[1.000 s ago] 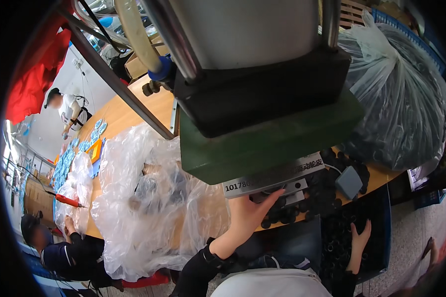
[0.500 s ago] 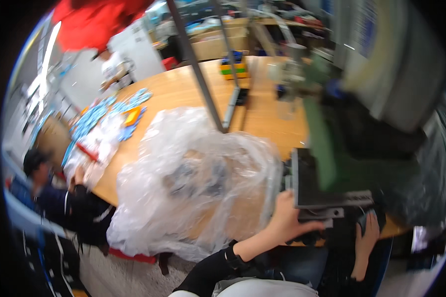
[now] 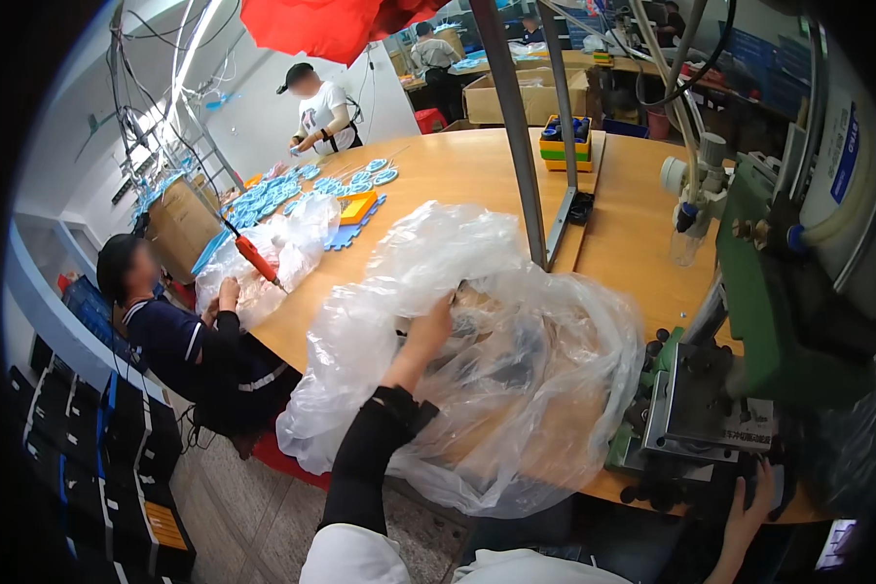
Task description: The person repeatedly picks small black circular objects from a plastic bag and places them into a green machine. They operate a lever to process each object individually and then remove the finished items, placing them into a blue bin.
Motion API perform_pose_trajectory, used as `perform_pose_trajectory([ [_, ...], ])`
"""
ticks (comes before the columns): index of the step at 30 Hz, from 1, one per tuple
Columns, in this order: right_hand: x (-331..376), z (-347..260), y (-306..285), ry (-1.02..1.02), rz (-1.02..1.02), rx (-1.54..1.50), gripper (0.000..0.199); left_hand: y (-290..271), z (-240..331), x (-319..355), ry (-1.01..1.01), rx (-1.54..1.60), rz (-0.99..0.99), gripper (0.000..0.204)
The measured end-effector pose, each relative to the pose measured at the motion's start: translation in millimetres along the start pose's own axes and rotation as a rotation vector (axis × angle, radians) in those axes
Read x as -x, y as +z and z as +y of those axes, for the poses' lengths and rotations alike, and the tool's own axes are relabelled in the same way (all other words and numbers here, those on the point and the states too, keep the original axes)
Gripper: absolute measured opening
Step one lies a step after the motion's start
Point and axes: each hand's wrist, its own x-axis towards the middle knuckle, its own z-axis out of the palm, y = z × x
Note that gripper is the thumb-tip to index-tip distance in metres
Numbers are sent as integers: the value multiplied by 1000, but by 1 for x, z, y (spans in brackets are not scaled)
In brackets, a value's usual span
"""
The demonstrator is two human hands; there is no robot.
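Note:
My left hand (image 3: 428,331) is over a large crumpled clear plastic bag (image 3: 360,360) on the wooden table. Its fingers are drawn together at the bag's opening, with a small dark bit showing at the fingertips; I cannot make out what it is. Greyish pieces show dimly through the film. At the lower right, my right hand (image 3: 747,511) has its fingers stretched and apart, touching or close beside a dark rounded part (image 3: 781,489) at the base of a green bench press (image 3: 759,292). A metal plate fixture (image 3: 696,404) sits under the press head.
A grey metal post frame (image 3: 516,146) rises from the wooden table (image 3: 438,165) behind the bag. Beyond stands a yellow-green bin (image 3: 566,151). To the left, a seated person (image 3: 180,321) works near a hanging red screwdriver (image 3: 256,261); another person (image 3: 321,112) stands behind blue coiled pieces (image 3: 263,200).
My left hand has left the press fixture and moved left and away from me to the plastic bag. The right hand remains by the press base. The view has swung left.

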Motion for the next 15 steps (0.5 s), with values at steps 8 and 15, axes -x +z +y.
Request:
perform_pose_trajectory([
  [8,-14,-90,-11,-213,4,-357,40,-27,-17,-30,153,-445,100,24],
  [15,-39,-121,10,-148,-76,-770,49,-32,-8,-11,-65,-142,-200,25],
])
